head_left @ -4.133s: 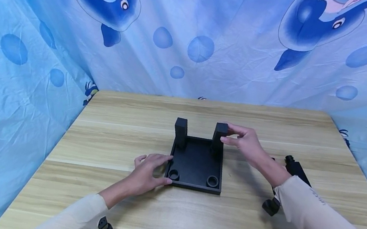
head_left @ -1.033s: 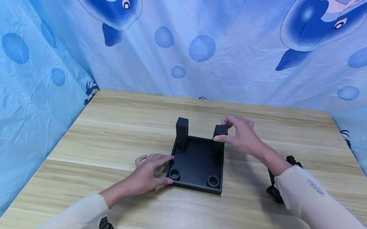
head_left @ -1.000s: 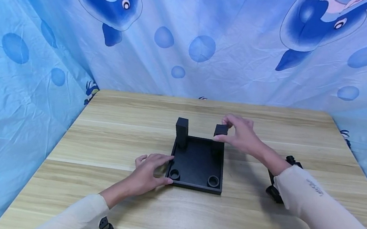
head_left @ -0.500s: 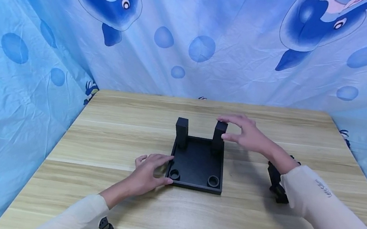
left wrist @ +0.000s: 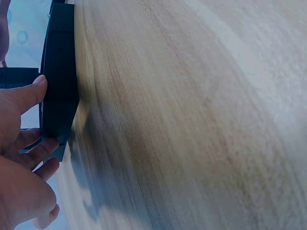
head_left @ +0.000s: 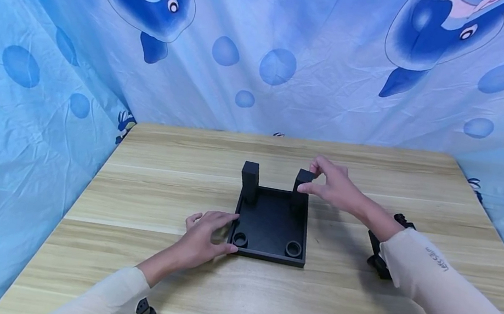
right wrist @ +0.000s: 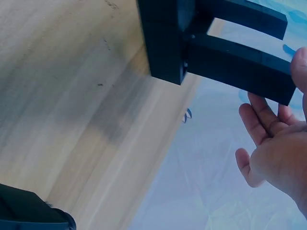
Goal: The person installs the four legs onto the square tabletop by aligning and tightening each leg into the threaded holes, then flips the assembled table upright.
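A black square tabletop (head_left: 272, 227) with a raised rim lies underside up on the wooden table. Two square black legs stand upright at its far corners; its near corners have round sockets (head_left: 293, 249). My left hand (head_left: 203, 240) grips the near left corner, thumb on the front edge and fingers along the left side. My right hand (head_left: 334, 185) pinches the top of the far right leg (head_left: 301, 190) between thumb and fingers. The far left leg (head_left: 249, 181) stands untouched. In the right wrist view the held leg (right wrist: 240, 67) joins the tabletop (right wrist: 165, 48).
A loose black leg (right wrist: 33, 211) lies on the table to the right; in the head view my right forearm mostly hides it, leaving its end (head_left: 402, 221) showing. Blue curtains with dolphins (head_left: 167, 4) hang behind and beside the wooden table (head_left: 256, 308).
Half a second ago my right fingers were spread around the right leg; now they pinch its top again. The leg's top has turned slightly. My left hand and the tabletop have stayed put.
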